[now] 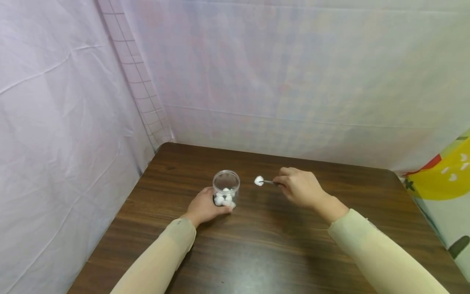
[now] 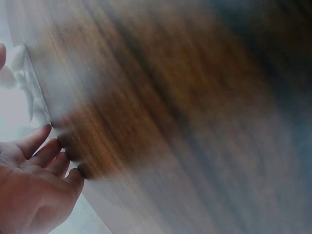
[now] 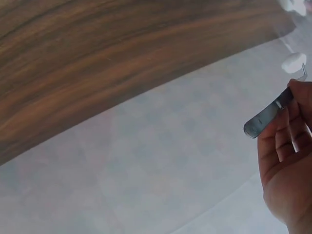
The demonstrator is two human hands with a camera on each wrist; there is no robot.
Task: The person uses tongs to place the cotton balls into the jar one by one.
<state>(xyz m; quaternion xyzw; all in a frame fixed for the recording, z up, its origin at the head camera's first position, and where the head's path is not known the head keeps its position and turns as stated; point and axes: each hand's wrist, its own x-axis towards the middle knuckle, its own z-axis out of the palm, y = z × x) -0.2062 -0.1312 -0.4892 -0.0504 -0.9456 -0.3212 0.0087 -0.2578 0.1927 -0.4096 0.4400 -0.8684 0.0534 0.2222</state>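
A clear round jar [image 1: 226, 182] stands on the table with several white cotton balls [image 1: 225, 199] in its lower part. My left hand [image 1: 205, 207] holds it low on the side, thumb in front and fingers behind. In the left wrist view the fingertips [image 2: 46, 127] rest by the jar's base. To the right of the jar, my right hand [image 1: 299, 188] pinches metal tweezers [image 3: 268, 117]. Between the tweezer tips is one cotton ball [image 1: 258, 181], held above the table and apart from the jar.
The brown wood-grain table [image 1: 235, 245] ends at a white cloth [image 1: 293, 81] behind and another pale cloth [image 1: 66, 122] on the left. A yellow patterned cloth [image 1: 440, 179] hangs past the right edge.
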